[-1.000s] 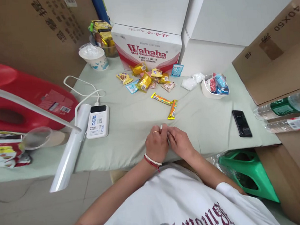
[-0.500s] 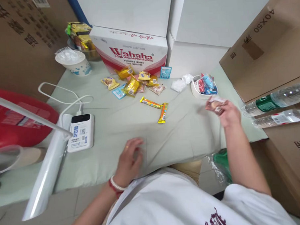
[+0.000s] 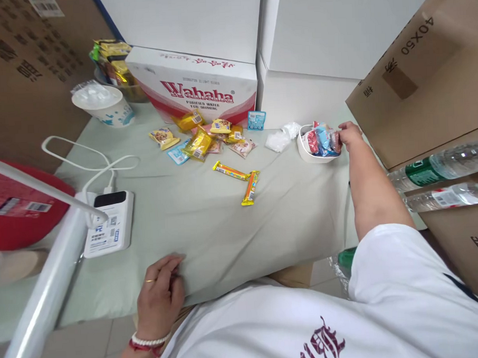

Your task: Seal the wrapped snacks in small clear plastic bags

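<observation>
My right hand (image 3: 350, 134) is at the right rim of a small white bowl (image 3: 319, 157), its fingers closed on a small wrapped snack (image 3: 335, 141) that sits among the other packets there. Red and blue wrappers (image 3: 323, 135) fill this bowl. Low on the near edge of the cloth rests my left hand (image 3: 160, 293), fingers loosely bent with the thumb apart, holding nothing. Two yellow-and-orange snack bars (image 3: 231, 171) lie mid-table, their ends meeting. Behind them is a pile of gold and yellow snack packets (image 3: 200, 144).
A Wahaha water carton (image 3: 203, 80) stands at the back, with a blue packet (image 3: 256, 120) against it. Crumpled clear plastic (image 3: 279, 141) lies left of the bowl. At left are a white power bank (image 3: 110, 227) with its cable and a paper cup (image 3: 115, 110). Bottles (image 3: 424, 172) are at right.
My right hand has carried the wrapped snack forward to the white bowl. My left hand has shifted left and nearer to me. The view has tilted slightly.
</observation>
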`<state>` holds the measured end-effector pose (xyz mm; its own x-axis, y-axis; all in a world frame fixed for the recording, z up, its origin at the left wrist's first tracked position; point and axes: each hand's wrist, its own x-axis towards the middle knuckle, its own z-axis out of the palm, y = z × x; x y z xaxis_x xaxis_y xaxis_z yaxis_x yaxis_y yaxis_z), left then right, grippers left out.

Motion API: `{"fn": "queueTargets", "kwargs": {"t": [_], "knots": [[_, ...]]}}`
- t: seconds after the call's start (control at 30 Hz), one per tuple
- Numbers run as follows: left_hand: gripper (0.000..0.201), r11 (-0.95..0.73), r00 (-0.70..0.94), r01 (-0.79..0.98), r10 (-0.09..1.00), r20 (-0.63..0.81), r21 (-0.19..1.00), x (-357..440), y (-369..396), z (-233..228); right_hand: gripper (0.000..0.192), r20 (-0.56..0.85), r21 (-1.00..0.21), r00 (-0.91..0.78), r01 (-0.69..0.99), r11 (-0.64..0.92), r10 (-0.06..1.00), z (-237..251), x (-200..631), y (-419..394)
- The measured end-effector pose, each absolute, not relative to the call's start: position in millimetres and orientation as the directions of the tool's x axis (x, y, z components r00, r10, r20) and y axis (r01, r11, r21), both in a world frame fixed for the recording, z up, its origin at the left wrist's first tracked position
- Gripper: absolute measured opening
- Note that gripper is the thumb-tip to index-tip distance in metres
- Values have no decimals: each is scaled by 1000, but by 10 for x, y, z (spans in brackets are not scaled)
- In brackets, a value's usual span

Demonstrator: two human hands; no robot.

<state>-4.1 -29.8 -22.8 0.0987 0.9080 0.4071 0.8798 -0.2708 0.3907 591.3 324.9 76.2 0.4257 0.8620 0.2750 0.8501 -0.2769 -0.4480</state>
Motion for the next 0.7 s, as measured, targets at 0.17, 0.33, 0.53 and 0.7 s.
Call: {"fn": "queueTargets", "kwargs": {"t": [0.17,0.33,0.53,0.7], "knots": [[28,-352,177,908,813,555,227,-6,-296,-295,11,18,-783,615,500,-371,788,625,6004,3210],[30,-376,220,916,763,608,140,35,-273,-301,31,12,-798,626,476,-370,780,698,6083,3085],[31,-365,215,925,736,642,109,49,-265,-304,78,373,-366,310,915,-168,874,775,5654,2852],[30,-365,213,924,739,639,114,37,-276,-315,91,153,140,-36,990,14,988,683,5026,2623]]}}
